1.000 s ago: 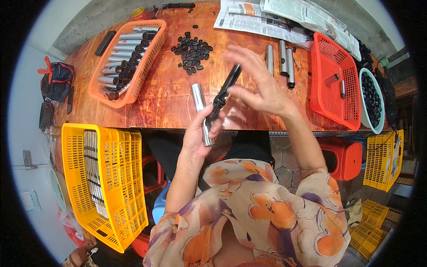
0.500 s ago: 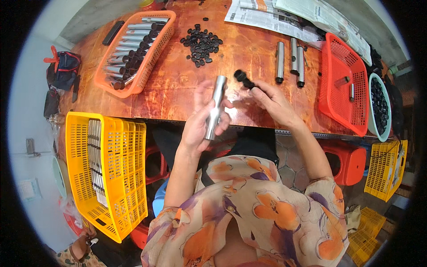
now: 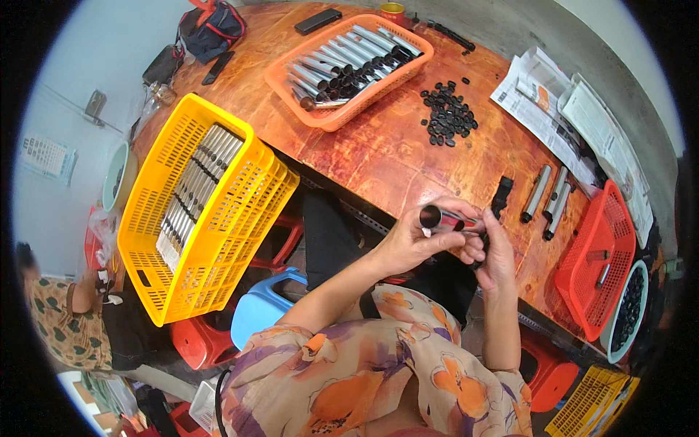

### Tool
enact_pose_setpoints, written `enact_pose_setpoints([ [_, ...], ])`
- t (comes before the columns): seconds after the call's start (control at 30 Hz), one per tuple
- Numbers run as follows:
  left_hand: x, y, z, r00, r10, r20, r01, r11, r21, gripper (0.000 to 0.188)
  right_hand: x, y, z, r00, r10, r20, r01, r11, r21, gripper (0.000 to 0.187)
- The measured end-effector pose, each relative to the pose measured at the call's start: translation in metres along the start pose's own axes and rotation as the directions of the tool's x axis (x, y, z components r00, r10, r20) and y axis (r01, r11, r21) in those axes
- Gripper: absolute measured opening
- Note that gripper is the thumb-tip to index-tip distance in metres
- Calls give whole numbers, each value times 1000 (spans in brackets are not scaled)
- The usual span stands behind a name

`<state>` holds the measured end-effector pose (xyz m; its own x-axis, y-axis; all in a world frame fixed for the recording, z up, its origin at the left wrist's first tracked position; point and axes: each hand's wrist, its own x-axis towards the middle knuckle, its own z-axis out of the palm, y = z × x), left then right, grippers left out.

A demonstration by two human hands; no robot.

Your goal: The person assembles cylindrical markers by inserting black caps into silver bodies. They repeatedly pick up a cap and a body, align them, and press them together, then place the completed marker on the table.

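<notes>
My left hand (image 3: 419, 244) is closed around a shiny metal tube (image 3: 466, 223), whose dark open end faces left. Pinched in my right hand (image 3: 499, 255) is a black plastic fitting (image 3: 502, 193) that sticks up past the fingers. The right fingers meet the tube's other end, and that contact is partly hidden. Both hands are held at the near edge of the wooden table (image 3: 349, 164). Beyond them lies a pile of small black caps (image 3: 448, 115). Three metal tubes with black ends, one of them a silver tube (image 3: 537, 193), lie right of my hands.
An orange basket (image 3: 378, 96) of metal tubes stands at the back. At right are a red basket (image 3: 611, 218), a teal basin (image 3: 615, 355) of black parts and newspapers (image 3: 535, 98). A yellow crate (image 3: 247, 218) of tubes and a blue stool (image 3: 266, 302) are left; another person (image 3: 65, 313) sits beyond.
The view has turned left, so the table shifts rightward in it. My hands have come together; the tube now lies nearly level, its far end at my right fingers.
</notes>
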<state>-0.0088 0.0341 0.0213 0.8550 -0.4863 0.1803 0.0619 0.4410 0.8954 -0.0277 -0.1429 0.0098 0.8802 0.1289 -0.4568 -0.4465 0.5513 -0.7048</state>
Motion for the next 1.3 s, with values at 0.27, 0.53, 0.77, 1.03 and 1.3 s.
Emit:
enact_pose_setpoints([
  [0.27,21,5,-37,950,48,-309,-206,840,-502,30,4,22,14,990,-73,117,96,975,-200,40],
  [0.53,43,3,-60,943,42,-331,-279,644,-712,32,5,24,14,978,-121,167,188,858,-479,39],
  [0.77,57,-1,-44,897,20,-442,-328,700,-634,32,5,23,0,986,-104,131,153,876,-458,44],
  [1.03,62,-13,-30,870,117,-478,-396,743,-540,29,8,24,-5,976,-186,115,215,720,-660,43],
  [1.3,63,-18,-10,817,200,-541,-407,865,-294,24,23,18,-15,950,-280,139,276,541,-795,46],
])
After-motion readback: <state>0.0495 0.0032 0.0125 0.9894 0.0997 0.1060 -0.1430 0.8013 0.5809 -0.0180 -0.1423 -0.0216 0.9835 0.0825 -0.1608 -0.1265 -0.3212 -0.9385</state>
